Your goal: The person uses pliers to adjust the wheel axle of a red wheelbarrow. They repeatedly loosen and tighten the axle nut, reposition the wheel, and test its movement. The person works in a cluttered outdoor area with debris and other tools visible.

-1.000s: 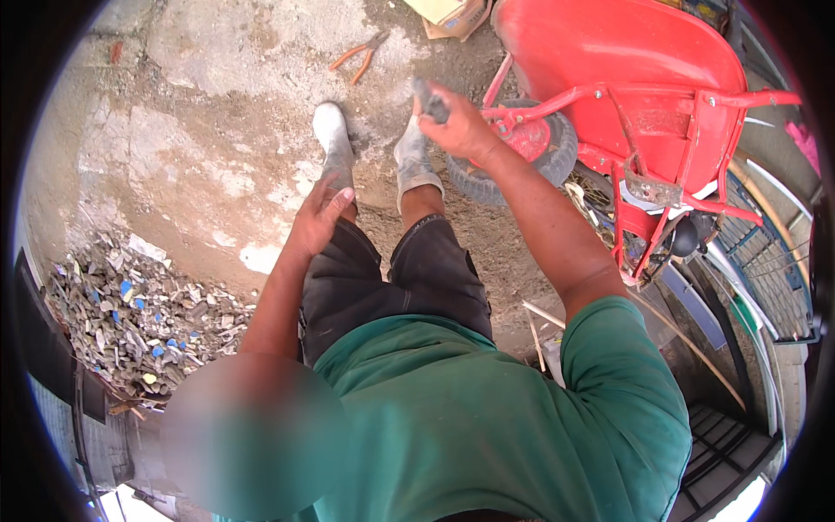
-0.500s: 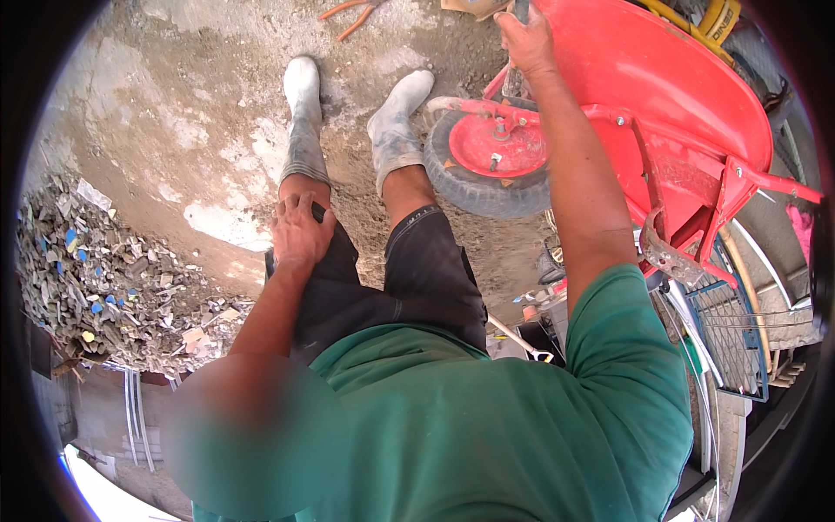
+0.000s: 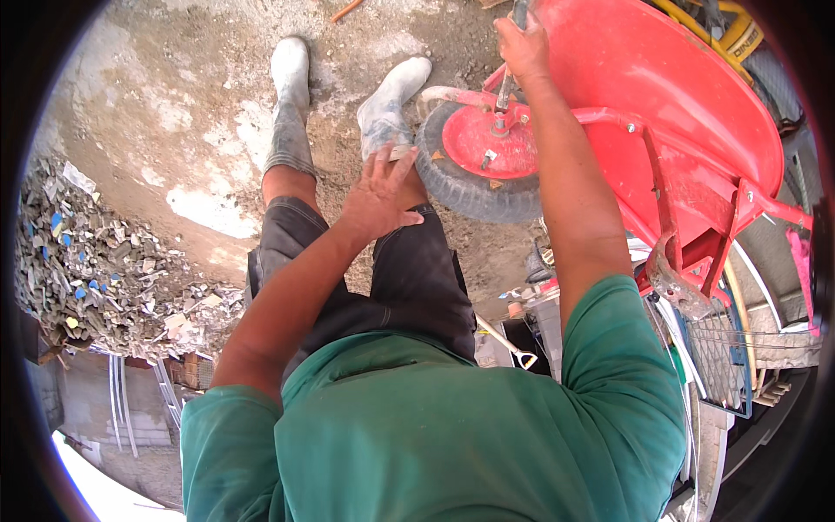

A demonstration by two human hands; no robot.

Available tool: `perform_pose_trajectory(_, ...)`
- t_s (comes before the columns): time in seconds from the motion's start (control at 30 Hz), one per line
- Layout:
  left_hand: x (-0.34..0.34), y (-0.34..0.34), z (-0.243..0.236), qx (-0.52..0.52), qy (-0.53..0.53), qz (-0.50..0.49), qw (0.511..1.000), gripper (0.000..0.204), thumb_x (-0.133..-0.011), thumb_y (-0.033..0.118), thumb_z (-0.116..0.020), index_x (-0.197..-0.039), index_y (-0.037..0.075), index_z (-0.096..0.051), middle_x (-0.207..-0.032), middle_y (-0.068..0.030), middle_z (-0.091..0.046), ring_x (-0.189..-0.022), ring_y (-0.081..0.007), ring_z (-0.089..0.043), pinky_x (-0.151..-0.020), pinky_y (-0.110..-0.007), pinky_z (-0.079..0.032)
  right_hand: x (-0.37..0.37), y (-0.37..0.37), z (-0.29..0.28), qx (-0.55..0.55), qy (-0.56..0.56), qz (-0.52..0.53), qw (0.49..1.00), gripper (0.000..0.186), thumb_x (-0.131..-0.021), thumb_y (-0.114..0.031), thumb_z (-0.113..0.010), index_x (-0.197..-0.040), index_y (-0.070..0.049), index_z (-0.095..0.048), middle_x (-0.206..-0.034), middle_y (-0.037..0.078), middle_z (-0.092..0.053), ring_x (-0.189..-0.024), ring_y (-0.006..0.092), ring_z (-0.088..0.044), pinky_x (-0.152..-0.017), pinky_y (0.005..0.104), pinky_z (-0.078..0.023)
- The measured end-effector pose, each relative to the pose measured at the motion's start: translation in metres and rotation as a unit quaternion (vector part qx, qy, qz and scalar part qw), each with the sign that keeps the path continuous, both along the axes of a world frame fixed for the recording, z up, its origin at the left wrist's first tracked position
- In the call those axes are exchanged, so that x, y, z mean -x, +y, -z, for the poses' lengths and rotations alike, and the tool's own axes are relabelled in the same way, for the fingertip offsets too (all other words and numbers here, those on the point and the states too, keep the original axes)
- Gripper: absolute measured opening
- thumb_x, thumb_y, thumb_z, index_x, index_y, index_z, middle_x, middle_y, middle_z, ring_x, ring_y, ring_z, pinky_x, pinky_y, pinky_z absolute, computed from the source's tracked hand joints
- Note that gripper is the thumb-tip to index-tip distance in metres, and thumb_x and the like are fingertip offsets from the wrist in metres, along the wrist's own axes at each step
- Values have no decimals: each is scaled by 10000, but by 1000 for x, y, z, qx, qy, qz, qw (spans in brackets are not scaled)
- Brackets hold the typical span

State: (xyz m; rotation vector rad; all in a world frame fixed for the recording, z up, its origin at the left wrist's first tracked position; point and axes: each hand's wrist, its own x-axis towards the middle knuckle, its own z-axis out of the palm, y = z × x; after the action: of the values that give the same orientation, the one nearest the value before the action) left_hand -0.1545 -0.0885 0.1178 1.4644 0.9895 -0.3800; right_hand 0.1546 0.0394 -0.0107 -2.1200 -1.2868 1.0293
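Observation:
My right hand point(image 3: 522, 50) is closed round a long grey metal tool point(image 3: 505, 91), which reaches down to the hub of a wheel point(image 3: 477, 202) on the red wheelbarrow point(image 3: 661, 65). The wheelbarrow lies tipped over on the right, its frame toward me. My left hand point(image 3: 380, 196) is open, fingers apart, over my right leg just above the white rubber boot point(image 3: 387, 109), and holds nothing that I can see. Whether it touches the leg is hard to tell.
An orange handle point(image 3: 346, 10) lies at the top edge. Rubble point(image 3: 104, 278) is heaped at left. A yellow tool point(image 3: 738, 35) sits behind the wheelbarrow. At lower right are a shovel handle point(image 3: 496, 332), poles and a metal grid point(image 3: 713, 357). Rough dirty concrete point(image 3: 174, 78) surrounds my boots.
My right hand has moved up and right with the tool to the wheelbarrow's wheel. My left hand has moved rightward from my left knee to my right leg. The view has shifted.

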Motion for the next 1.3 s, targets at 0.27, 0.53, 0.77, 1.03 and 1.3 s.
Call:
perform_pose_trajectory(0.27,-74,-52,16,-1,-60,9,998,1076,-643,365,-894,-1550,271,-323,-1587,-116,-303,-1479,-442,-241,-1084,-621,-385,8,7,-17,90,56,-20,994,227,-825,-253,-666,-805,-42,-587,-663,69,-591,-596,165,-571,-569,374,-460)
perform_pose_trajectory(0.53,-77,-48,12,7,-55,3,998,1029,-644,341,-890,-1525,241,-368,-1572,-118,-326,-1477,-429,-249,-1062,-655,-386,49,48,-49,10,84,19,996,299,-835,-184,-645,-1085,-19,-641,-886,75,-682,-777,206,-619,-710,386,-510)
perform_pose_trajectory(0.77,-82,-47,7,-2,-70,28,997,1027,-646,356,-891,-1523,239,-371,-1571,-117,-325,-1482,-418,-242,-1062,-655,-381,8,-19,2,52,-1,-73,996,170,-819,-186,-652,-790,-53,-550,-652,22,-539,-600,134,-537,-564,355,-440)
perform_pose_trajectory(1.03,-81,-51,3,9,-54,14,998,1023,-648,358,-891,-1523,248,-372,-1571,-114,-328,-1481,-405,-245,-1076,-636,-376,31,-13,-21,33,57,-41,997,220,-804,-211,-658,-882,-23,-573,-714,77,-566,-675,203,-552,-671,387,-482)
perform_pose_trajectory(1.3,-84,-50,3,-20,-50,9,998,991,-659,357,-886,-1508,250,-387,-1538,-119,-360,-1459,-399,-281,-1063,-627,-384,19,36,-22,42,62,-74,994,231,-804,-242,-681,-831,-37,-578,-654,33,-577,-637,139,-545,-611,355,-464)
